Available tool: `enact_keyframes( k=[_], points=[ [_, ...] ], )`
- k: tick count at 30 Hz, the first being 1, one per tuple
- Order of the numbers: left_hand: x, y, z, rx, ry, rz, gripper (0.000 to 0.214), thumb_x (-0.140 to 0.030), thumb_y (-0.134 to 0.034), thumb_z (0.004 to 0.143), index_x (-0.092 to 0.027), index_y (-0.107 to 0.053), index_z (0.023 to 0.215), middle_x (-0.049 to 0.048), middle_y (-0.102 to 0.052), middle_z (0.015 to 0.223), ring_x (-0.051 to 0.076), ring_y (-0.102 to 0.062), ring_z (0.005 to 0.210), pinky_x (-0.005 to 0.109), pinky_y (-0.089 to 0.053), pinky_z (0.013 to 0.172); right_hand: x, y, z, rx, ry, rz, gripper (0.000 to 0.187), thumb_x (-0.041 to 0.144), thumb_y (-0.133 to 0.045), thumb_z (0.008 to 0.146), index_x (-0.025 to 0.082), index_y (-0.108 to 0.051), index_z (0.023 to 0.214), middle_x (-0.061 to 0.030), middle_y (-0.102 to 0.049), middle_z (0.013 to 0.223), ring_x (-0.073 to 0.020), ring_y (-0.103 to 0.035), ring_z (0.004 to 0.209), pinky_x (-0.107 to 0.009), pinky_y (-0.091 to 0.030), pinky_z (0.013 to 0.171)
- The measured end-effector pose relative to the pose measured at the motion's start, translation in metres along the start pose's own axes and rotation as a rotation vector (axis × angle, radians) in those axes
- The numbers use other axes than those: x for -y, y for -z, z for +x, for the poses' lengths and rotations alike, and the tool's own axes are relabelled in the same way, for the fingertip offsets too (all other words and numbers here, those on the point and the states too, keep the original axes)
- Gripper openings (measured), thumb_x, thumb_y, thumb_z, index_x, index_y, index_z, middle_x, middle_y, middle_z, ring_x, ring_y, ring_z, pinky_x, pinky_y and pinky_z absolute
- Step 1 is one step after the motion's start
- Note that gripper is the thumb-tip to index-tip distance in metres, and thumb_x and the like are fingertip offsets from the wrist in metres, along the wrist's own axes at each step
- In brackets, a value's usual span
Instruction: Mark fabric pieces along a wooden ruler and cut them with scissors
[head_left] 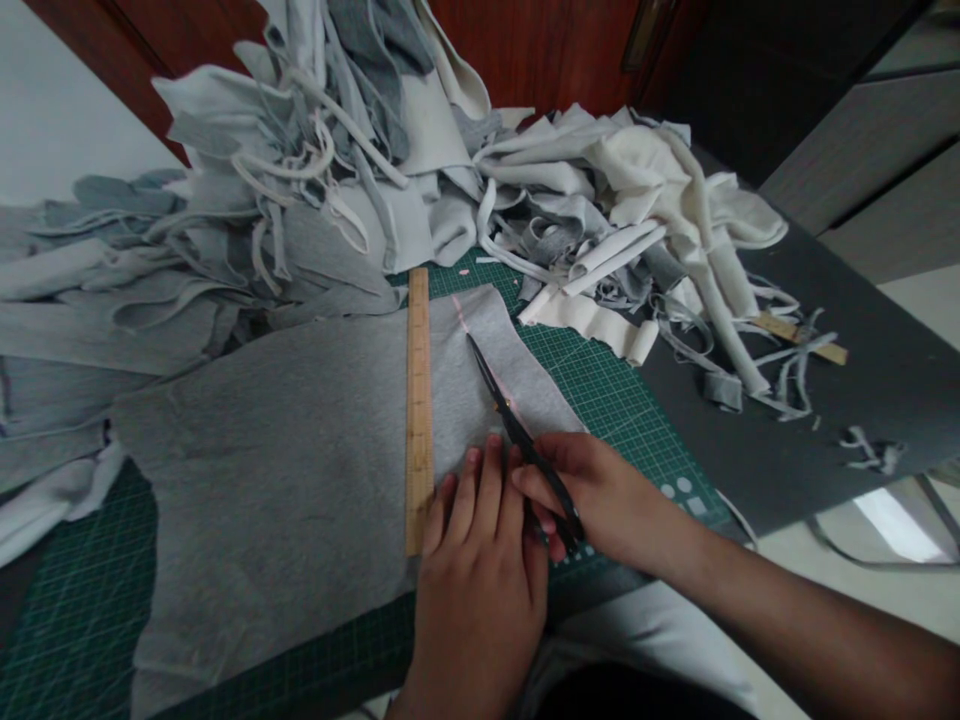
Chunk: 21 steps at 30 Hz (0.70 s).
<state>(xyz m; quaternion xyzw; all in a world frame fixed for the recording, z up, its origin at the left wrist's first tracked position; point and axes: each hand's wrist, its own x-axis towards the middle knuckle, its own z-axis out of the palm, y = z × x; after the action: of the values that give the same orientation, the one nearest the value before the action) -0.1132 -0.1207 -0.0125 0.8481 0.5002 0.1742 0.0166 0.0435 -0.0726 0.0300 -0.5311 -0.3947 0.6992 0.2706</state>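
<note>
A large piece of grey fabric (pixel 300 450) is spread flat over a green cutting mat (pixel 75 590). My left hand (pixel 484 540) lies flat on the fabric, fingers stretched forward, next to the lower end of a wooden ruler (pixel 418 400). Black scissors (pixel 514 425) are gripped in my right hand (pixel 585 490), just right of the left fingertips. Their blades point away from me along a faint pink line (pixel 460 313) on the fabric. Whether the blades are apart is hard to make out.
A tall heap of grey and white fabric scraps (pixel 300 170) covers the back and left. White cloth pieces (pixel 652 190) pile up at back right. Another wooden ruler (pixel 802 338) lies partly under thin strips. The dark table (pixel 847 400) ends at the right.
</note>
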Motion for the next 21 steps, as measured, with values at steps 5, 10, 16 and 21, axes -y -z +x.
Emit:
enact_keyframes(
  k=[5,10,16,21],
  points=[
    [-0.001,0.0,-0.001,0.0,0.001,0.004,0.052,-0.026,-0.044,0.102,-0.009,-0.054,0.15,0.0112,-0.053,0.159,0.03,-0.05,0.146,0.047,-0.033,0.119,0.009,0.0,0.003,0.001,-0.05,0.01,0.023,0.031,-0.07,0.08,0.021,-0.054,0.066,0.0035,-0.058,0.052,-0.0117,-0.056,0.043,-0.022,-0.041,0.043],
    [-0.002,0.0,0.0,-0.02,0.012,-0.002,0.051,-0.026,-0.045,0.103,-0.006,-0.055,0.148,0.0124,-0.057,0.155,0.03,-0.05,0.146,0.046,-0.032,0.119,0.012,0.002,0.007,0.009,-0.034,-0.049,0.028,0.037,-0.07,0.083,0.021,-0.055,0.065,0.0017,-0.059,0.054,-0.0134,-0.058,0.045,-0.025,-0.044,0.045],
    [-0.003,0.0,0.001,-0.016,0.021,-0.016,0.05,-0.025,-0.046,0.102,-0.006,-0.056,0.148,0.012,-0.056,0.156,0.03,-0.049,0.147,0.047,-0.032,0.12,0.007,0.004,0.006,0.02,-0.021,-0.005,0.035,0.042,-0.074,0.081,0.022,-0.052,0.065,0.0047,-0.057,0.052,-0.0108,-0.056,0.043,-0.022,-0.043,0.044],
    [-0.003,0.0,0.0,0.001,0.017,0.0,0.053,-0.024,-0.046,0.101,-0.006,-0.053,0.15,0.0112,-0.05,0.161,0.03,-0.048,0.148,0.047,-0.03,0.12,0.007,0.003,-0.002,0.001,-0.053,0.018,0.037,0.045,-0.076,0.077,0.021,-0.051,0.064,0.0057,-0.055,0.05,-0.0101,-0.054,0.041,-0.021,-0.038,0.042]
  ],
)
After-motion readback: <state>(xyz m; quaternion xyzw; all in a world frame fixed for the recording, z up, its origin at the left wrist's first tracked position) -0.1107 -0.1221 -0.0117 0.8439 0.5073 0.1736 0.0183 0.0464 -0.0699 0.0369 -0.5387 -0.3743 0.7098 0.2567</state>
